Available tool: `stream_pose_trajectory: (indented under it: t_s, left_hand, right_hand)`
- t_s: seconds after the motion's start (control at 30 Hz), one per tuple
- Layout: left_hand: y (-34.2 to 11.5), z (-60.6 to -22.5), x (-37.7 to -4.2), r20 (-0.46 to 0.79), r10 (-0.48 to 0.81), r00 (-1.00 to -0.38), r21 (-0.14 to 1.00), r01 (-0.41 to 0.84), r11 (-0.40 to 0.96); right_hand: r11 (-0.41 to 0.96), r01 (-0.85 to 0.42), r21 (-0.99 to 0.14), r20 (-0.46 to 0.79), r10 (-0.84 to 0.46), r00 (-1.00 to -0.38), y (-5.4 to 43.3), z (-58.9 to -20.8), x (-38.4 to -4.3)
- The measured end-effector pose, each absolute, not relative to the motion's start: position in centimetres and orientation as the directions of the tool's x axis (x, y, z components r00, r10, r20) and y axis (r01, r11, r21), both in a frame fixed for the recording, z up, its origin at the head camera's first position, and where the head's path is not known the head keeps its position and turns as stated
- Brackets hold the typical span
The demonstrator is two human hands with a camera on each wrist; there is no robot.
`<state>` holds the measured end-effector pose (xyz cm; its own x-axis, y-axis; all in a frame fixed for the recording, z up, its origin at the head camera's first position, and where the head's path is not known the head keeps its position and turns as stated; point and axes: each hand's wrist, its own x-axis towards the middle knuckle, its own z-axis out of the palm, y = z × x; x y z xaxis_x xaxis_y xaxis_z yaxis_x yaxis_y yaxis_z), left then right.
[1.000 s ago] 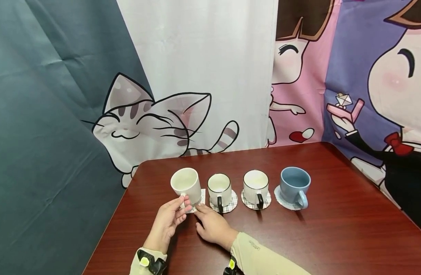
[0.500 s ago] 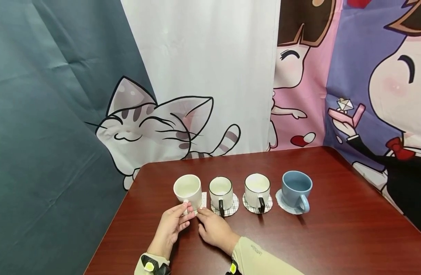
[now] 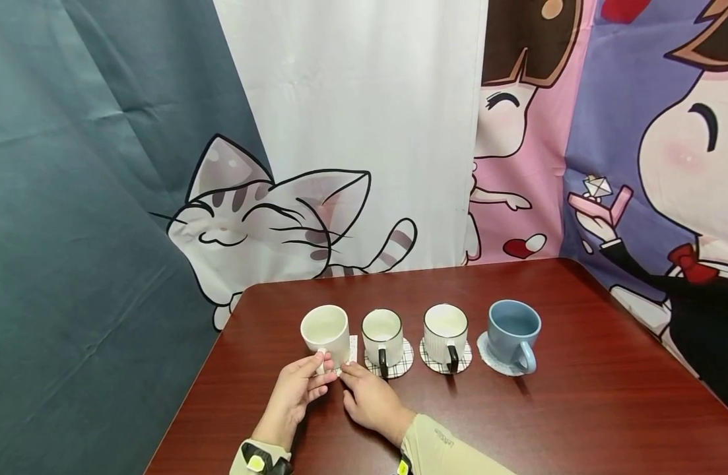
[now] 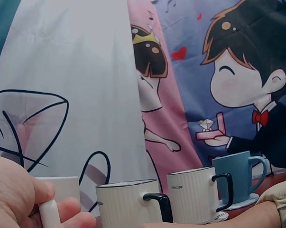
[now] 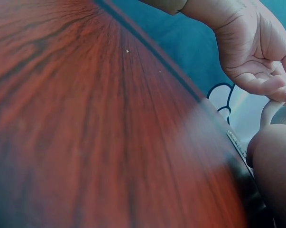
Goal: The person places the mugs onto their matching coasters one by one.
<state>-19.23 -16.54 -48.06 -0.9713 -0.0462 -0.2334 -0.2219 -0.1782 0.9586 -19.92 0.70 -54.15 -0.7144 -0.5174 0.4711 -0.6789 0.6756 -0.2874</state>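
A plain white mug [image 3: 327, 338] stands at the left end of a row of mugs, over a pale patterned coaster [image 3: 354, 346] that shows mostly along its right side. The thumb and fingers of my left hand [image 3: 297, 389] pinch the mug's handle [image 4: 49, 214], which points toward me. My right hand [image 3: 374, 401] reaches in from the right, palm down, with extended fingertips at the coaster's near edge beside the mug. In the right wrist view, the coaster [image 5: 237, 146] shows as a thin edge by the right hand's finger [image 5: 275, 161].
To the right stand two ribbed white mugs [image 3: 382, 344] with dark rims and black handles, on round checked coasters [image 3: 408, 361]. A blue mug [image 3: 512, 336] sits on a light blue coaster [image 3: 488, 359] at the row's end. The reddish-brown table [image 3: 577, 396] meets a cartoon-printed curtain [image 3: 364, 99].
The white mug has come down slightly and now stands more upright over the coaster, my left hand still on its handle. My right hand stays at the coaster. The head view has tilted up slightly.
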Motion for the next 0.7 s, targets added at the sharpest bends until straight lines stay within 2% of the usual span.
stream_pose_trajectory:
  t_s: [0.3, 0.7]
  left_hand:
    - [-16.5, -47.9, -18.8, -0.216, -0.01, -0.976, 0.965, -0.212, -0.153]
    - [-16.3, -47.7, -18.1, -0.216, -0.01, -0.976, 0.965, -0.212, -0.152]
  right_hand:
    - [0.679, -0.691, -0.249, 0.561, -0.48, -0.674, 0.8, -54.2, -19.8]
    - [0.698, -0.678, -0.229, 0.548, -0.484, -0.683, 0.8, -54.4, -19.4]
